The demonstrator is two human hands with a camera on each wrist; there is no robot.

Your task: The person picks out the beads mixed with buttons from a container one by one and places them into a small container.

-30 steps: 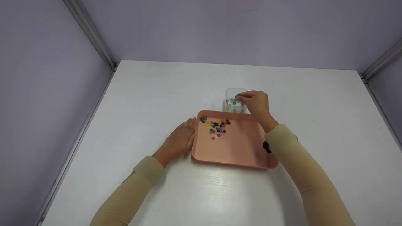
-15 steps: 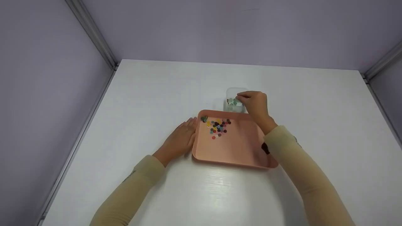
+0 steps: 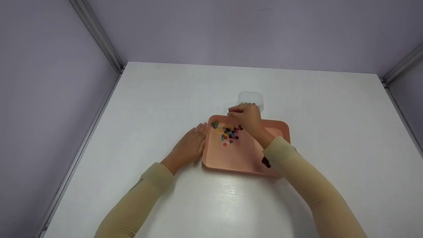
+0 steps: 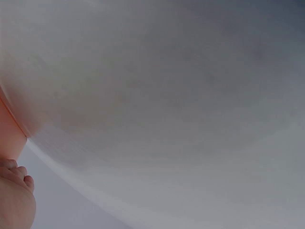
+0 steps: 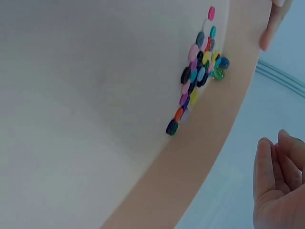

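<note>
Pink tray (image 3: 244, 155) long axis runs 9-to-3 on table (image 3: 165, 99). Buttons (image 3: 229, 133) cluster at its 10 o'clock corner, just under right hand (image 3: 245, 116), fingers loosely curled, empty. Left hand (image 3: 190, 145) flat against tray's 9 o'clock edge.

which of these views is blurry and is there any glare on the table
Head view: sharp, with a soft glare streak on the white table in front of the pink tray. Left wrist view: almost wholly blurred. Right wrist view: buttons crisp, right hand slightly soft.
</note>
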